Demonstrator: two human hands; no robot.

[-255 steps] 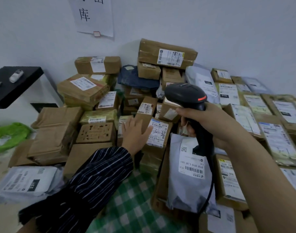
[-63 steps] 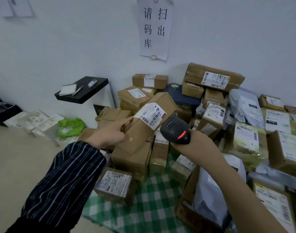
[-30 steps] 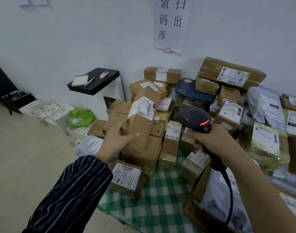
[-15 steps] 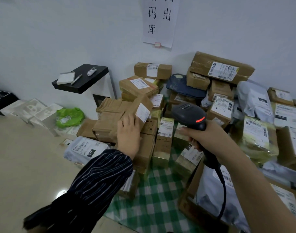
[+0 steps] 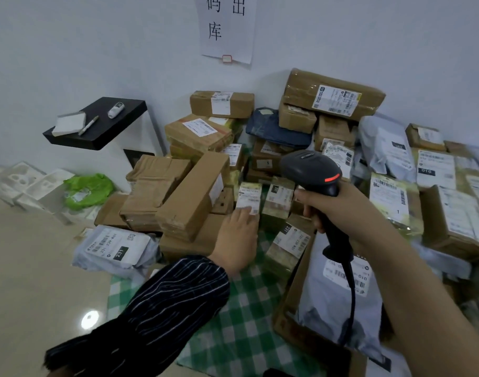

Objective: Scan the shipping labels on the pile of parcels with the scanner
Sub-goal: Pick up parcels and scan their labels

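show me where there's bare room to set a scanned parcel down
Bare floor left of the grey 231 mailer; checked cloth between the striped sleeve and the open carton. Parcels crowd everything toward the wall.

The black plastic handheld scanner (image 5: pixel 312 170) has a smooth, semi-matt housing. The long brown cardboard box (image 5: pixel 190 197) is bare matt board, scuffed at the edges. The wide brown carton wrapped in clear tape (image 5: pixel 298 88) shows a glossy, wrinkled film. The grey plastic mailer bag (image 5: pixel 150 253) is smooth and creased; it carries a matt white paper label (image 5: pixel 110 244). The green-and-white checked cloth (image 5: pixel 233 322) is woven and matt. The beige floor (image 5: pixel 28 295) is polished and reflects a bright spot of light. The dark striped sleeve (image 5: pixel 165 295) is soft fabric.
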